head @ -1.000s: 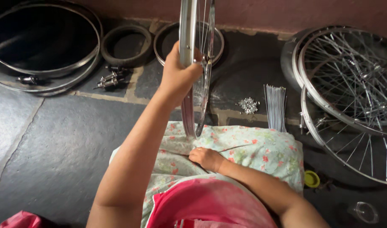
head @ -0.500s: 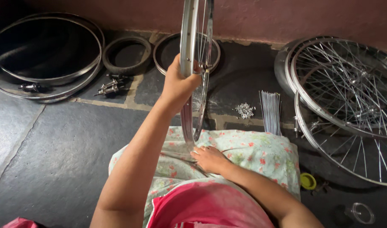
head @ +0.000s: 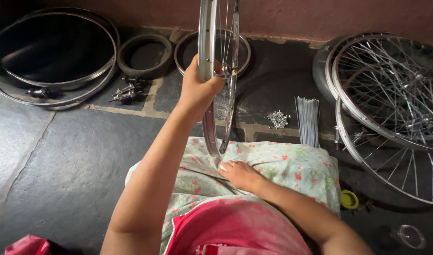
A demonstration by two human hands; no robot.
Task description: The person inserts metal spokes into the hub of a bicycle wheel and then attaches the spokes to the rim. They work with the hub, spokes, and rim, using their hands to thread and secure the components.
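A shiny bicycle wheel rim with thin spokes stands upright on edge, its bottom resting on my lap, which is covered by a floral cloth. My left hand grips the rim's near side about halfway up. My right hand lies on the cloth at the foot of the rim, fingertips touching its lowest part. What the fingertips pinch is too small to tell.
Bare rims and a small tyre lie at the back left, with hub axles beside them. Spoked wheels are stacked at right. Loose spokes, a nipple pile, a yellow cap lie near.
The view has shifted slightly. My left hand stays on the rim, and my right hand has slid a little toward the rim's foot.
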